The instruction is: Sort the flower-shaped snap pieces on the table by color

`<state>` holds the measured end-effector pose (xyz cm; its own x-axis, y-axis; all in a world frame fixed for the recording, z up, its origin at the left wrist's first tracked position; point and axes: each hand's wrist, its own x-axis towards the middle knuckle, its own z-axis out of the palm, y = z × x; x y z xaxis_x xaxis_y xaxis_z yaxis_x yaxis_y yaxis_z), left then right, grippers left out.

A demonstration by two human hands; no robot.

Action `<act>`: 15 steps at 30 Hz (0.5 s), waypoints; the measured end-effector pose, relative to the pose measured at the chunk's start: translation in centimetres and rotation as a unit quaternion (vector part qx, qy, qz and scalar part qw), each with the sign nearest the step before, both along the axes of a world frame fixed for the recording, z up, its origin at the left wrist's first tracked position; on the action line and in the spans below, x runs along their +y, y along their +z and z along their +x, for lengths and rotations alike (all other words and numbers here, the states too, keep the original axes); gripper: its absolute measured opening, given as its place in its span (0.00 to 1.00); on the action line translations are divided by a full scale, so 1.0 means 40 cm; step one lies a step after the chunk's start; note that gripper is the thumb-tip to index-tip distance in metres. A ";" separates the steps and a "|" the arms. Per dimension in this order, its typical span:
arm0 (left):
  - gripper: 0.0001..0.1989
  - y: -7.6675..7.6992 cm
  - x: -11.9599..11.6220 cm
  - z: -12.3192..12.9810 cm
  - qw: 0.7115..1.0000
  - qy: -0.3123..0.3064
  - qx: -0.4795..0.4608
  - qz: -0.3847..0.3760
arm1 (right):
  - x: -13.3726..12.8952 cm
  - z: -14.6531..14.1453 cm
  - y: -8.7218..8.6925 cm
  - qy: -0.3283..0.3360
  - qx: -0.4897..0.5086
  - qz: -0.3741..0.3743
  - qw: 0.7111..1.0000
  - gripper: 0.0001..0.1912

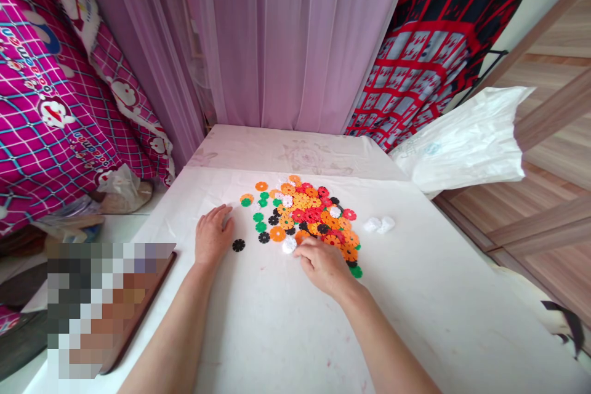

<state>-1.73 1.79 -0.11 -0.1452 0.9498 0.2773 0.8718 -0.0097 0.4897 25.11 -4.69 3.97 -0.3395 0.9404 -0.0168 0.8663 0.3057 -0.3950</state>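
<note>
A loose pile of round, notched plastic snowflake discs (310, 202) in orange, red, green, black and white lies on the white-covered table (277, 332). At the pile's near edge, my right hand (323, 261) pinches the rim of a white snowflake disc (289, 245) between thumb and fingers. My left hand (213, 235) rests flat on the table left of the pile, fingers loosely stretched out and holding nothing. Closest to its thumb is a black snowflake disc (239, 245), apart from the hand. An orange disc (277, 234) lies just beyond the white one.
Several white discs (379, 225) lie apart, right of the pile. A blurred-out flat object with a dark edge (138, 314) lies at the table's left. A white plastic bag (471, 135) stands at the back right. Purple curtains (295, 43) hang behind the table.
</note>
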 end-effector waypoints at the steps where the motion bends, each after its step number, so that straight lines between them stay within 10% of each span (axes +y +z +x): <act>1: 0.19 0.001 0.000 0.000 1.000 0.000 0.000 0.000 | 0.001 0.000 0.001 0.001 -0.003 -0.002 1.000 0.18; 11: 0.20 0.006 0.000 0.001 1.000 0.000 0.003 -0.009 | 0.011 0.023 0.000 -0.017 0.019 0.001 1.000 0.16; 15: 0.20 0.007 0.000 0.001 1.000 0.006 0.008 -0.013 | 0.078 0.094 0.007 -0.161 0.013 0.071 0.984 0.12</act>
